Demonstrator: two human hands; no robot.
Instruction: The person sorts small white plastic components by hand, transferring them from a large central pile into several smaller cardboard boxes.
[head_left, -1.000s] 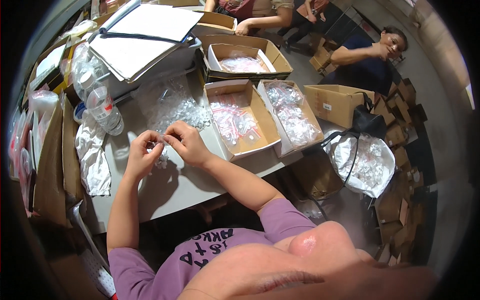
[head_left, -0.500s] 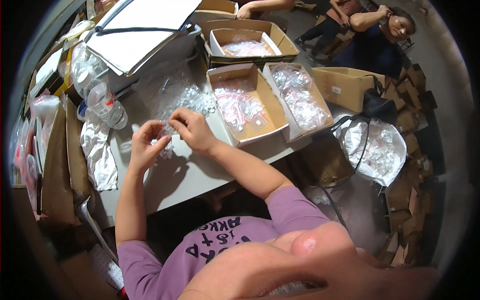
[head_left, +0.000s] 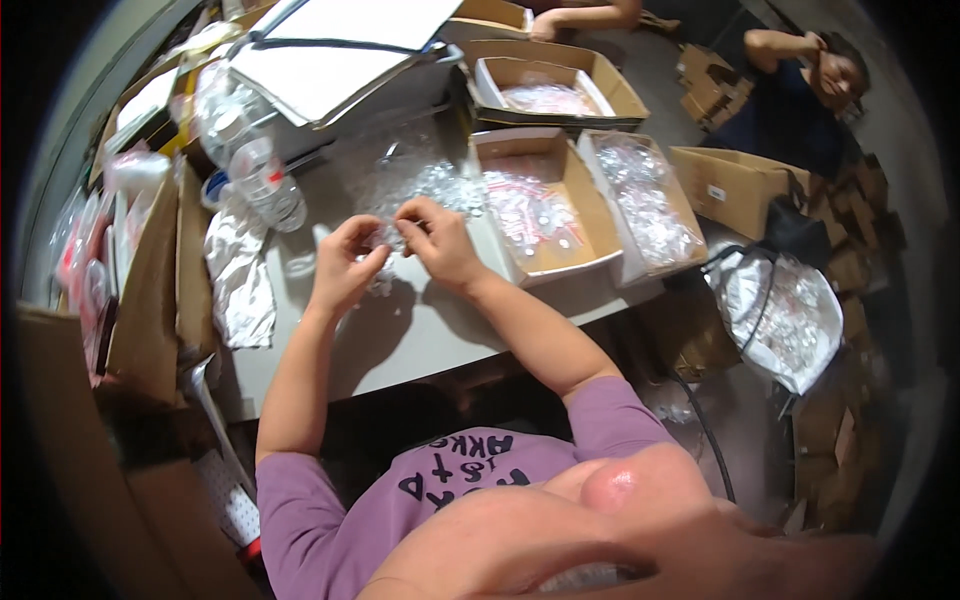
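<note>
Over the table, my left hand (head_left: 348, 265) pinches a small clear plastic bag (head_left: 382, 238) between thumb and fingers. My right hand (head_left: 445, 248) is closed with its fingertips at the bag's other side; the bag's contents are too small to tell. Small whitish pieces (head_left: 382, 285) lie on the table just below the hands. Behind them a large clear plastic bag (head_left: 385, 165) lies open beside a heap of small shiny pieces (head_left: 450, 188). To the right, a cardboard box (head_left: 600, 225) holds small clear bags with red strips (head_left: 530, 205).
A second box of filled clear bags (head_left: 645, 195) stands alongside, and another box (head_left: 625, 90) behind. Clear plastic cups (head_left: 268, 185) and crumpled white plastic (head_left: 240, 280) lie left. Papers (head_left: 320, 75) top a bin. A white sack (head_left: 785, 320) hangs right. Another person (head_left: 790, 115) is at far right.
The view has swung, so the table and boxes sit farther right in the picture. My hands stay over the same part of the table, still closed around the small bag.
</note>
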